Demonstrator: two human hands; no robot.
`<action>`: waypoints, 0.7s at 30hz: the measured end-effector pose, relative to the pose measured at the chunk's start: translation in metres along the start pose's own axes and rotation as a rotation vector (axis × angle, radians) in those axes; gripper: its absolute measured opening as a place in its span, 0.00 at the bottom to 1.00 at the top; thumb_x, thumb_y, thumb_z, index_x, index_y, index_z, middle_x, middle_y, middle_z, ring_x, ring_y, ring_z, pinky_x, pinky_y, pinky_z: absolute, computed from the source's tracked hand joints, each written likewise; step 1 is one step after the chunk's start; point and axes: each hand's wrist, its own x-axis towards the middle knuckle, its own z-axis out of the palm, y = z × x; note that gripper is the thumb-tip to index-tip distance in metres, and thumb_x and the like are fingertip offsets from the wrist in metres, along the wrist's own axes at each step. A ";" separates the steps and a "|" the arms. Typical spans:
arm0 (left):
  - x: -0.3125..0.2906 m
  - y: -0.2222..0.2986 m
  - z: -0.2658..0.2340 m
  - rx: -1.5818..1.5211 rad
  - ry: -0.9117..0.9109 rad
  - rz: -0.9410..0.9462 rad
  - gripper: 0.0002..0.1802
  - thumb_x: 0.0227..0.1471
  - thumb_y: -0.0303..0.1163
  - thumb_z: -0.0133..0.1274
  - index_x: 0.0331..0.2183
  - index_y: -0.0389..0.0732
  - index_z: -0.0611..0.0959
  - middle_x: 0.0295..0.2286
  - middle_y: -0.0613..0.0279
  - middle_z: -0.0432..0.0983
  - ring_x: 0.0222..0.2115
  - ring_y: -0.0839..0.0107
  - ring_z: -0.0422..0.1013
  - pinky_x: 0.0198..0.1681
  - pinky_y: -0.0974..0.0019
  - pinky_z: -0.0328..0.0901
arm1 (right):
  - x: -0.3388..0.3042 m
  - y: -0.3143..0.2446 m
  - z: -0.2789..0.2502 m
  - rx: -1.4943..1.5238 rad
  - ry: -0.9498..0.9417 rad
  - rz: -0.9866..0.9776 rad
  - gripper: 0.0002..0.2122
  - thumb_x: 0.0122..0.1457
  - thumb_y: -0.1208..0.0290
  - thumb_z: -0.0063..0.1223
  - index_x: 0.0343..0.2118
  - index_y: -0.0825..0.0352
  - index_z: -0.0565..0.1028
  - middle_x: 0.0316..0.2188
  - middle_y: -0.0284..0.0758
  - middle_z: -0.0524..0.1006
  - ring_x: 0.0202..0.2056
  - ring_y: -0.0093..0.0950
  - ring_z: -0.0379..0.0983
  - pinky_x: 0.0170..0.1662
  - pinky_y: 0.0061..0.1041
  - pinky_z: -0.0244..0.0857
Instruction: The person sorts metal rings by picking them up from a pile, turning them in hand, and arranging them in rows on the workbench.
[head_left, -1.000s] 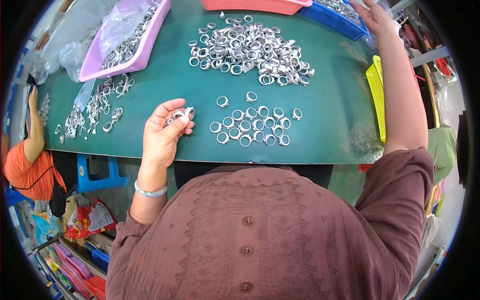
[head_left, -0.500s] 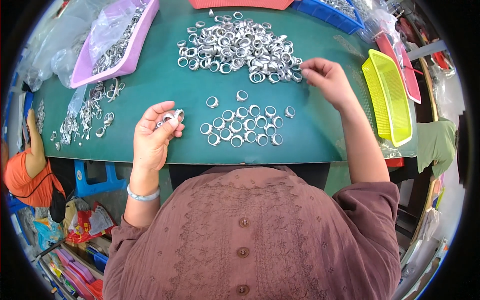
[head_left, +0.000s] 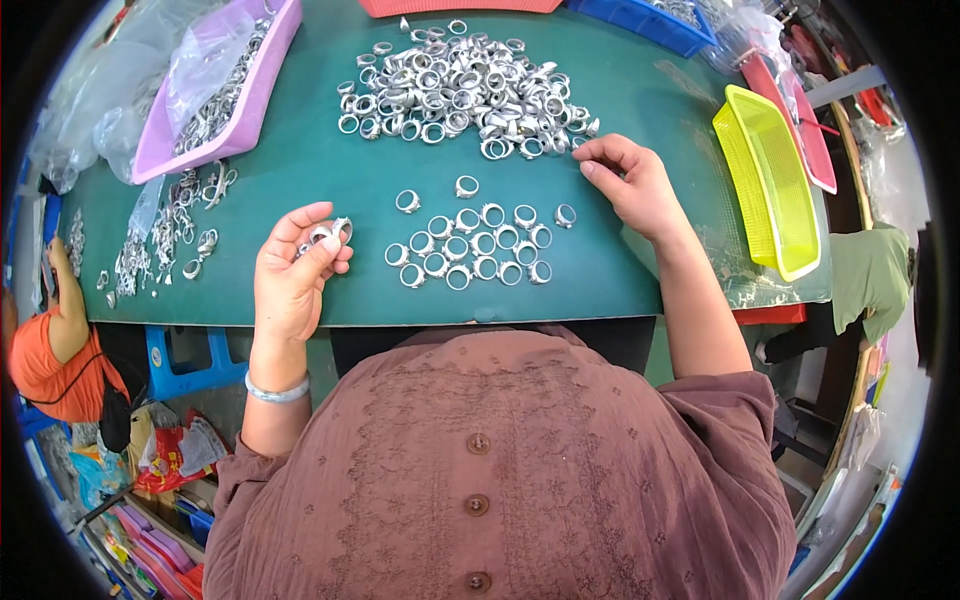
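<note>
Beside piled rings (head_left: 465,88), the right hand (head_left: 636,187) curls, perhaps touching one.

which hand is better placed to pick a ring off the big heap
Right, most likely: the right hand is at the near right edge of the heap, while the left hand is farther off and holds rings.
</note>
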 end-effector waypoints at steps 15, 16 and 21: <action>0.000 0.000 -0.001 0.002 0.017 0.007 0.17 0.45 0.21 0.50 0.41 0.36 0.71 0.28 0.61 0.72 0.25 0.76 0.69 0.29 0.76 0.64 | -0.022 -0.029 -0.002 -0.261 -0.294 -0.300 0.12 0.43 0.78 0.55 0.35 0.68 0.73 0.29 0.35 0.69 0.32 0.30 0.68 0.33 0.24 0.64; 0.001 0.000 -0.001 -0.018 0.017 0.011 0.17 0.45 0.19 0.50 0.41 0.35 0.71 0.28 0.60 0.73 0.25 0.75 0.70 0.28 0.76 0.65 | -0.025 -0.034 -0.002 -0.296 -0.293 -0.292 0.14 0.42 0.77 0.56 0.36 0.67 0.73 0.30 0.35 0.69 0.32 0.33 0.67 0.33 0.26 0.64; 0.001 0.000 0.000 0.020 0.009 0.004 0.17 0.46 0.22 0.50 0.42 0.37 0.70 0.28 0.62 0.72 0.26 0.77 0.67 0.29 0.77 0.63 | -0.026 -0.028 0.003 -0.384 -0.272 -0.354 0.12 0.42 0.78 0.56 0.33 0.67 0.73 0.29 0.37 0.68 0.31 0.34 0.68 0.35 0.27 0.63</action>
